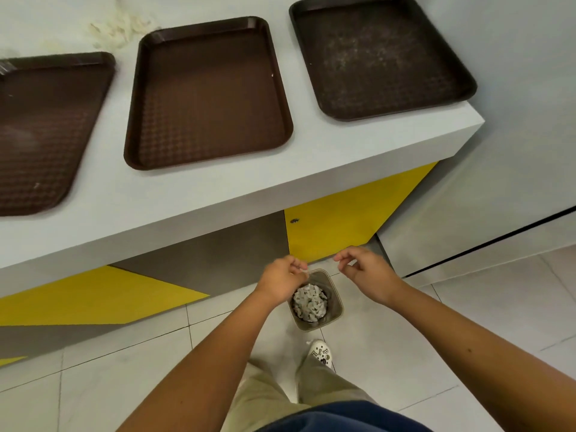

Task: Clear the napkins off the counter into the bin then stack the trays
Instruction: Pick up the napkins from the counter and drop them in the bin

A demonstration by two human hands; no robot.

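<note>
We see three brown trays lying flat on the white surface [218, 188], each one apart from the others. The left tray [40, 132] sits by the front edge, and the side of the picture cuts it off. The middle tray [205, 92] lies in the middle of the surface. The right tray [380, 54] lies along the right edge, close to the front right corner, and has pale specks on it. A small heap of loose napkins [121, 28] lies near the far edge, behind the gap between the left tray and the middle tray.

Down on the floor [467, 338] stands the bin [338, 310], upright, below the front edge of the surface and near its right end. We look down into it and see crumpled napkins [310, 302] inside.

Both hands hang over the bin, near each other but not touching. The left hand [282, 280] is above the bin's left rim with its fingers curled in. A tiny white bit shows at its fingertips, but we cannot tell if the grip holds it. The right hand [367, 272] is above the bin's far right corner. Its fingers are loosely bent, the grip is narrow, and we see nothing in it.

A white shoe [322, 352] stands on the floor just in front of the bin. A yellow panel [343, 222] is behind the bin, under the surface.
</note>
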